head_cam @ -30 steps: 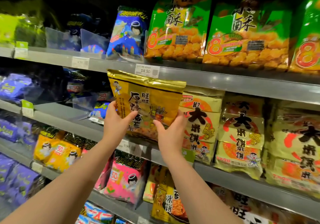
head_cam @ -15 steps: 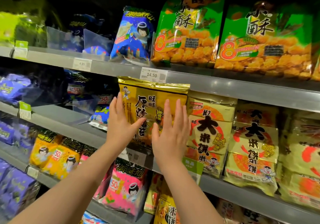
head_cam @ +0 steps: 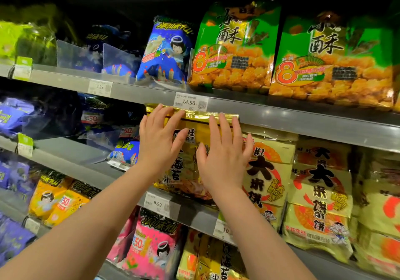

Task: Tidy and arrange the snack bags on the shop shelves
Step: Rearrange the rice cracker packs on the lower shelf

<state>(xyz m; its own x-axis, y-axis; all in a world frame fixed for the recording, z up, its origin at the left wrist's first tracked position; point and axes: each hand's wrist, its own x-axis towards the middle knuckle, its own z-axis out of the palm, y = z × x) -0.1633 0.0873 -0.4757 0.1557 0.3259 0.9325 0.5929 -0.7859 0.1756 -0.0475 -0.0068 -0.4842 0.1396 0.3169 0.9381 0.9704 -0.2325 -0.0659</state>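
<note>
The person stands in front of the shop shelves with both arms raised. The left hand and the right hand lie flat on the front of a gold snack bag, with the fingers straight and a little spread, pointing up. Neither hand grips or pinches the bag; the palms only press on it. The bag stands upright on the middle shelf, and its shiny top seam is just under the edge of the upper shelf, below the price tag that shows 14.50. The right side of the bag touches a row of pale yellow bags on the same shelf. To the left of the bag the shelf is bare grey, with a small blue bag lying further back. On the upper shelf stand big green bags, and on the shelf under the hands there is a pink bag
</note>
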